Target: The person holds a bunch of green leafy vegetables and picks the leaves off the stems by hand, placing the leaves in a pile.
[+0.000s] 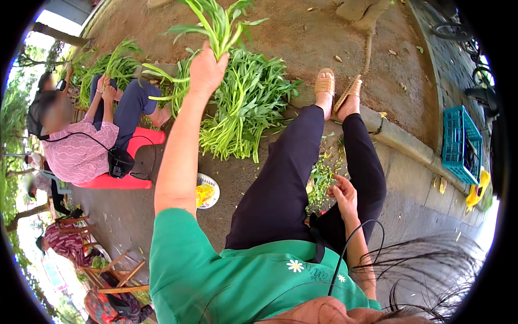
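Observation:
My left hand [208,70] is stretched far forward and closed around a bunch of water spinach [217,33], leaves pointing away from me. Just below and beside it lies a large heap of water spinach [245,102] on the kerb and ground, stems toward me. My right hand [344,194] hovers by my right knee. Its fingers are loosely curled, the index finger stands apart, and I see nothing held. Under it, between my legs, small green scraps of leaf and stem [322,181] lie on the ground.
A round white dish or lid with a yellow packet [208,193] sits left of my leg. Another person [81,146] on a red stool [135,156] handles similar greens at left. Wooden chairs [121,275] stand behind; a teal crate [458,143] stands at right.

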